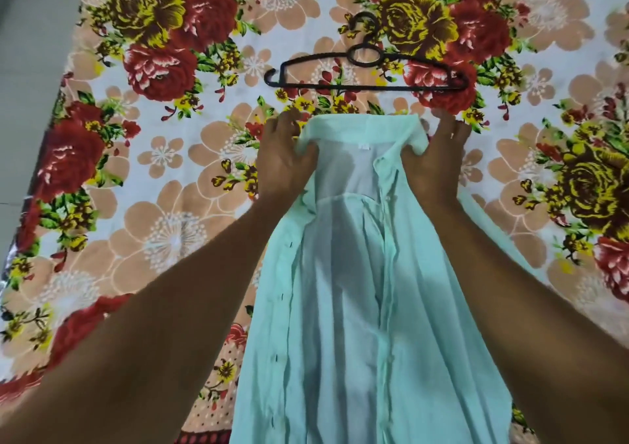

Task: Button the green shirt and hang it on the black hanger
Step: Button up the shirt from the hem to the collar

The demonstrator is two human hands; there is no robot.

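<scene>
Bed: floral sheet.
Hands: our left hand and right hand grip the shirt collar, unbuttoned.
Hanger: just beyond, crosswise.

Bed sheet lies bare on both sides of the green shirt; open passage toward the left edge and toward the right edge. Shirt runs down the middle from near edge to collar, front open. Left hand and right hand pinch the collar corners, forearms flanking the cloth. Black hanger lies flat just beyond the collar, apart from it, with a narrow strip of sheet between. Sheet beyond the hook, toward the far edge, is bare.
</scene>
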